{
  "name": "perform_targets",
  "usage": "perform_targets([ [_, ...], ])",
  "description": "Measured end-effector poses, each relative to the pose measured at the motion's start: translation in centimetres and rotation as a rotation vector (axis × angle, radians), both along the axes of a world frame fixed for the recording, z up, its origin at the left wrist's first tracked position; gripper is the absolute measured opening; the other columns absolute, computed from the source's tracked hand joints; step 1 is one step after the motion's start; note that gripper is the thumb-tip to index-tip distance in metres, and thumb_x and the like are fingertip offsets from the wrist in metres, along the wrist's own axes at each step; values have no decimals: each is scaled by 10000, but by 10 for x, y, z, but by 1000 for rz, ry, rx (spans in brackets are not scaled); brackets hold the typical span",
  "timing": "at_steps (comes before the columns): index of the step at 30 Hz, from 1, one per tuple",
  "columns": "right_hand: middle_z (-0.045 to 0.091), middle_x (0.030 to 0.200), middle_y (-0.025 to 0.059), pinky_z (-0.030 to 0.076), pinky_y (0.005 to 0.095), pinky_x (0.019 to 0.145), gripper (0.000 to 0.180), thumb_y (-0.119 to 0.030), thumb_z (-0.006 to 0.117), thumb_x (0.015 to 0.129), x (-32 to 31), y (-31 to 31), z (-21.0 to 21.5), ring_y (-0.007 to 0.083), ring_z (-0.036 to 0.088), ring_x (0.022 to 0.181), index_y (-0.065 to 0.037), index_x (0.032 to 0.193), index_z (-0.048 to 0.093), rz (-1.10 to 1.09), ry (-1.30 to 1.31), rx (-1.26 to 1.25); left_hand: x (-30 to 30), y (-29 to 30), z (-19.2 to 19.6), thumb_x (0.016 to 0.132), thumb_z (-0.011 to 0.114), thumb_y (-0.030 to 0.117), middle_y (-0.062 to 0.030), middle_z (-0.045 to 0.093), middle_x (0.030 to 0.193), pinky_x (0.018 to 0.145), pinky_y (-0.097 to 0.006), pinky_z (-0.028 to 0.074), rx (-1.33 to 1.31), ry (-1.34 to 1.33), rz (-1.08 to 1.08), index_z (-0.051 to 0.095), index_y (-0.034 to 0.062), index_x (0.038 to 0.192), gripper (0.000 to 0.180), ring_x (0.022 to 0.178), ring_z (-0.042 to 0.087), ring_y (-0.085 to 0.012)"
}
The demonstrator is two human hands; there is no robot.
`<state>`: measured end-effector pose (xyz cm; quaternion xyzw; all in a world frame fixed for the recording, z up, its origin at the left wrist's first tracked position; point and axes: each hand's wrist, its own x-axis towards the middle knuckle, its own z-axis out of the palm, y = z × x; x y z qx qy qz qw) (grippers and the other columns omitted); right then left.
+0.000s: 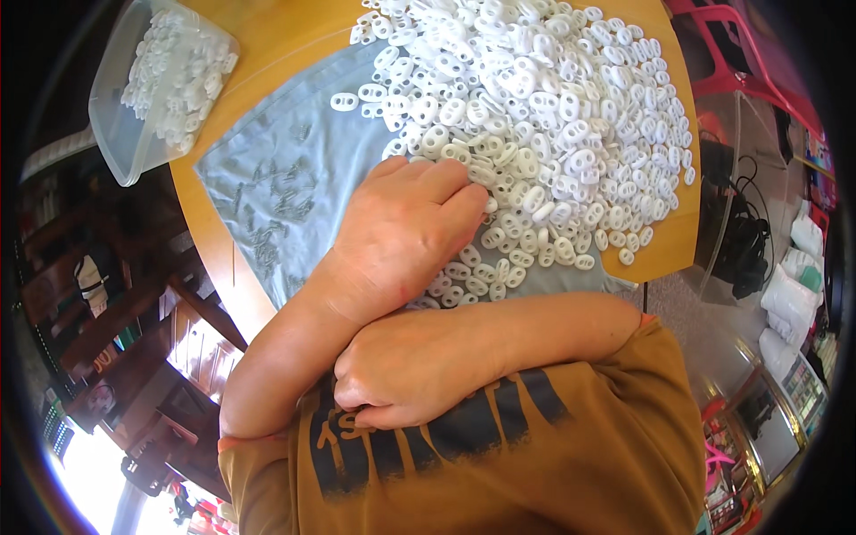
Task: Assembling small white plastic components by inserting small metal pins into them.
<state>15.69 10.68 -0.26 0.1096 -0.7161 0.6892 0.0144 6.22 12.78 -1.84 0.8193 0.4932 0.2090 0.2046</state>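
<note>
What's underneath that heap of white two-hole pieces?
Grey cloth shows along the left of the heap, yellow tabletop along its right. Beneath its middle, nothing is visible; the left hand hides part of the near edge.

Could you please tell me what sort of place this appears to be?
Probably a home or small shop room: a table bears a heap of white two-holed pieces, with a pink chair and dark wooden furniture nearby.
</note>
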Motion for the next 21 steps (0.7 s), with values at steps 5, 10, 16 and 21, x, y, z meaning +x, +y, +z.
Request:
perform_targets([
  [5,571,666,131,465,396,604,178,-175,580,791,3,1,5,290,569,654,-21,702,586,-96,105,39,-6,-8,3,730,687,52,-47,576,745,583,-332,438,37,-104,85,628,63,872,154,666,561,-224],
  [10,555,670,99,428,373,541,123,-137,636,763,24,20,34,291,554,615,-72,698,554,-530,112,81,-30,-29,37,801,657,45,-76,571,729,556,-301,422,-304,-508,355,643,26,887,89,620,535,-204],
  [16,579,830,79,421,278,643,249,-44,653,773,32,50,40,170,535,719,-2,1013,606,-944,-75,265,-50,-69,54,844,633,77,-30,564,744,616,-253,382,-509,-829,473,640,13,905,89,688,495,-123],
  [21,585,871,97,447,273,693,198,-17,615,809,18,38,36,179,555,774,11,1004,602,-808,-105,208,-51,-80,46,835,634,57,-48,555,709,576,-273,386,-355,-818,495,640,10,876,63,635,495,-154],
])
